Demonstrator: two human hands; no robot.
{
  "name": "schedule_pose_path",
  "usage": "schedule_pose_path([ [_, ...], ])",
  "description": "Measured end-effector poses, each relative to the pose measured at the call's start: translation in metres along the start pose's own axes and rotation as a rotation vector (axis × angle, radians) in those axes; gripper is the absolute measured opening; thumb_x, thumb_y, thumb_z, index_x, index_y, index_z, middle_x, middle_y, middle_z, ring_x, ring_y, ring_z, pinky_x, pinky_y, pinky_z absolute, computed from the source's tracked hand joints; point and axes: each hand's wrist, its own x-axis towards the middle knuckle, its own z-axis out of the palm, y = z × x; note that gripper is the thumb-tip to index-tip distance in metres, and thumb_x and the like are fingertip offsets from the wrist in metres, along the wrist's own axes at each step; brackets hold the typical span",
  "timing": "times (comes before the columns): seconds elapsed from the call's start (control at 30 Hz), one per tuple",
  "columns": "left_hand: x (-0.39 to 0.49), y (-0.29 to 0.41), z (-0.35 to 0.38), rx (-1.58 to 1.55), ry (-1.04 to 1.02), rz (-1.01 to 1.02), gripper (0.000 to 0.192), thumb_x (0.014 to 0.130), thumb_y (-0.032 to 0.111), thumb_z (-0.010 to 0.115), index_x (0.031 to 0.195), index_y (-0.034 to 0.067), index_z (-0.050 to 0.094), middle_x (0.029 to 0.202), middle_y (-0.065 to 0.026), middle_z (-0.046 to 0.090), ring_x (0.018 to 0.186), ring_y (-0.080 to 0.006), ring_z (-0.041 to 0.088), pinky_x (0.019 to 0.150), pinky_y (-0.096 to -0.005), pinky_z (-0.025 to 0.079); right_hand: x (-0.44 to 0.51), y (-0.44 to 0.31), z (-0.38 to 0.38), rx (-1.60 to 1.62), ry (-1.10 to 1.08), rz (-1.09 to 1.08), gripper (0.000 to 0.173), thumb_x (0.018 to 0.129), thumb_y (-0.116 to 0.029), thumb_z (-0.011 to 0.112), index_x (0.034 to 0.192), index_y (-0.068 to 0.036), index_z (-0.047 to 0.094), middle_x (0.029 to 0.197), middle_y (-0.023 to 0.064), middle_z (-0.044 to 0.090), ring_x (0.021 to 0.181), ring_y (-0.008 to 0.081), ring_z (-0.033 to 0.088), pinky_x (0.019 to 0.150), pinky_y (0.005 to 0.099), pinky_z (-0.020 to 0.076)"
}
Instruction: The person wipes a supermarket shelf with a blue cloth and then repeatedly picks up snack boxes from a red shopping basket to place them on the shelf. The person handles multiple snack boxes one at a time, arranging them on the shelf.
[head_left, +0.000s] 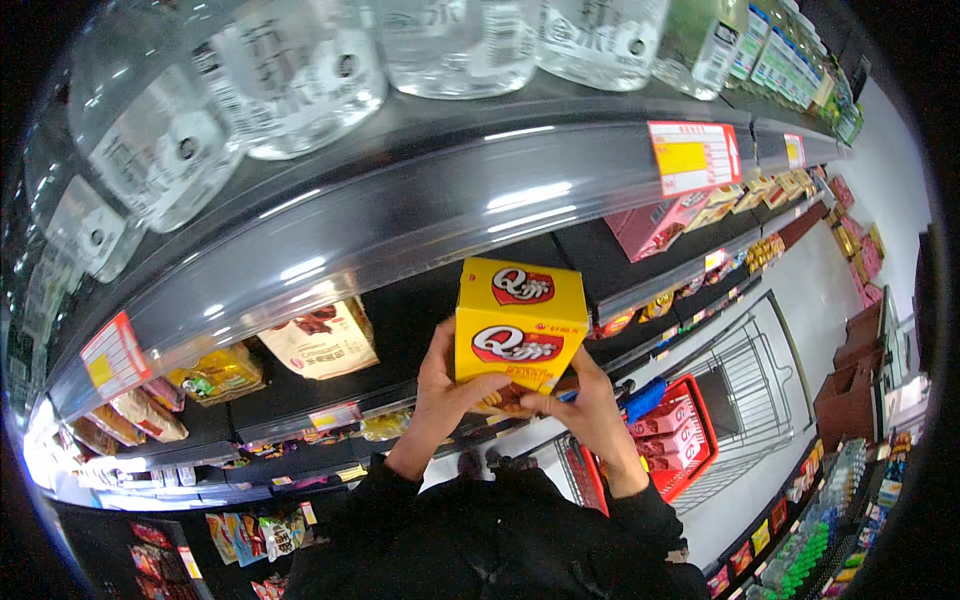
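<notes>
A yellow cardboard snack box (517, 322) with red and white printing is held in front of the store shelf. My left hand (450, 390) grips its left side, the thumb across the lower front. My right hand (581, 397) grips the lower right side, its thumb near the bottom edge. Behind the box runs the dark shelf board (405, 322), where a cream-coloured food package (326, 341) lies to the left. Pink boxes (649, 225) stand to the right on that shelf level. The fingers behind the box are hidden.
Large clear plastic bottles (292, 82) line the shelf above, over its glossy front rail (420, 195). At lower right, a wire shopping cart (742, 397) holds a red basket (701, 450) with pink boxes in it. More stocked shelving stands at the bottom right.
</notes>
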Motion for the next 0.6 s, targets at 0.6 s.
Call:
schedule_pose_path([
  [0.6, 0.062, -0.051, -0.064, 0.460, 0.364, 0.274, 0.071, 0.103, 0.015, 0.069, 0.163, 0.006, 0.031, 0.155, -0.0142, 0.047, 0.139, -0.0233, 0.049, 0.116, -0.0442, 0.043, 0.195, 0.021, 0.056, -0.022, -0.186, -0.101, 0.067, 0.090, -0.016, 0.082, 0.146, 0.002, 0.051, 0.147, 0.0210, 0.059, 0.139, 0.0308, 0.053, 0.119, 0.0414, 0.0386],
])
